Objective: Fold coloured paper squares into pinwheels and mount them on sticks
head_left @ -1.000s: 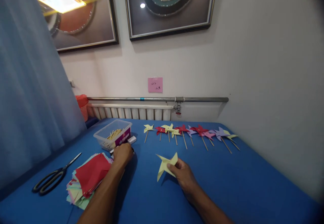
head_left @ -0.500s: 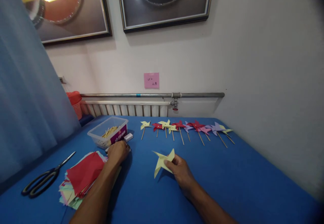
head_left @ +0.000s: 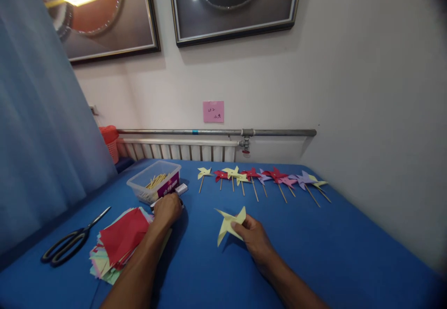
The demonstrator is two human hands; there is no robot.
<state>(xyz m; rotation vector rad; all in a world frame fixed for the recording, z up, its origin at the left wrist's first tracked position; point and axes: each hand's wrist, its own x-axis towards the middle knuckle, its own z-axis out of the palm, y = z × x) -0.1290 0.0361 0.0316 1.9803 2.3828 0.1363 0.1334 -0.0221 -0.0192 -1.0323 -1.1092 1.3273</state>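
Note:
My right hand (head_left: 253, 236) pinches a folded yellow paper pinwheel head (head_left: 228, 223) just above the blue table (head_left: 314, 248). My left hand (head_left: 168, 208) is curled, knuckles up, on the table beside a clear plastic box (head_left: 154, 186) that holds thin wooden sticks; what its fingers hold is hidden. A small white block (head_left: 181, 188) lies just beyond that hand. To the left of my left forearm sits a stack of coloured paper squares (head_left: 120, 241) with red on top.
A row of finished pinwheels on sticks (head_left: 261, 179), yellow, red and purple, lies along the far side of the table. Black scissors (head_left: 71, 242) rest at the left near a blue curtain (head_left: 38, 136). A radiator and a pipe (head_left: 216, 132) run along the wall behind.
Both hands stay almost where they were; the left one has crept slightly toward the box. The view has shifted a little with my head.

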